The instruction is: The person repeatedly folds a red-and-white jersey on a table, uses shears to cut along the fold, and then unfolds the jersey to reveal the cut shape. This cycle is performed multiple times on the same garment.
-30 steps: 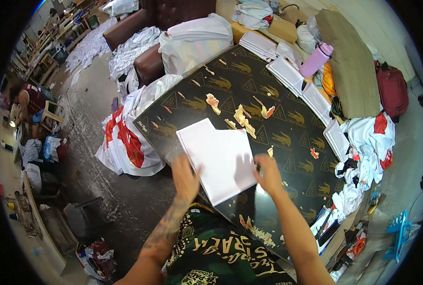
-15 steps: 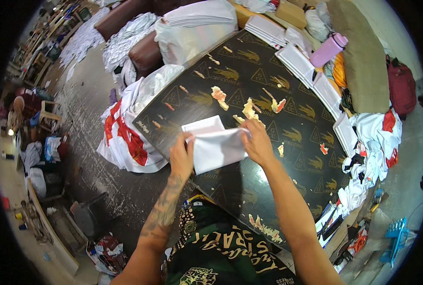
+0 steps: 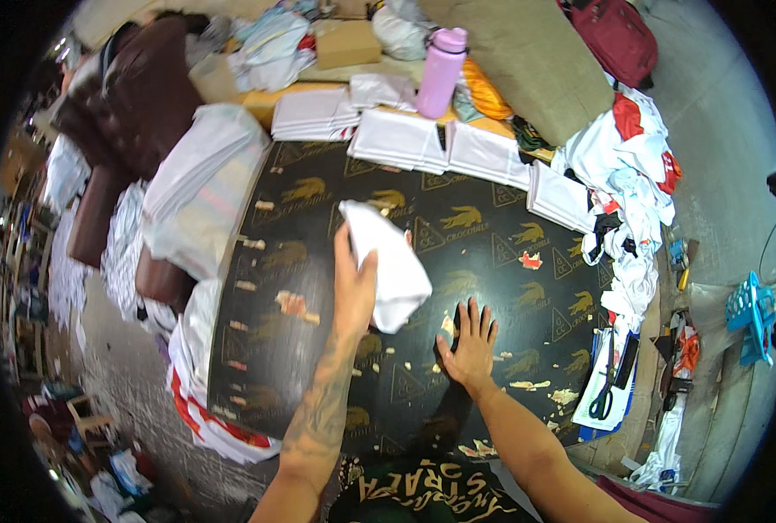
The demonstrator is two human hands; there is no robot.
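A folded white fabric piece (image 3: pixel 386 261) is lifted over the black patterned table (image 3: pixel 440 410), held at its left side in my left hand (image 3: pixel 356 279). My right hand (image 3: pixel 466 349) lies spread with fingers apart on the worn tabletop, to the right of the held piece, touching only the board. Along the table's far edge lie folded white stacks (image 3: pixel 397 139), one more (image 3: pixel 562 196) at the right end. A pink bottle (image 3: pixel 440 74) stands behind them. Black scissors (image 3: pixel 602 397) lie on papers at the right edge.
A brown sofa (image 3: pixel 122 87) and plastic-covered fabric bundle (image 3: pixel 196 183) flank the table's left. Loose white and red garments (image 3: pixel 623 148) pile along the right, beside an olive cushion (image 3: pixel 527 61) and maroon backpack (image 3: pixel 615 39). A cardboard box (image 3: pixel 347 44) is at the back. A blue basket (image 3: pixel 750 318) is at right.
The white piece, flat and then being folded by both hands, is now lifted in my left hand. My right hand has let go and spread on the table. The view has turned rightward.
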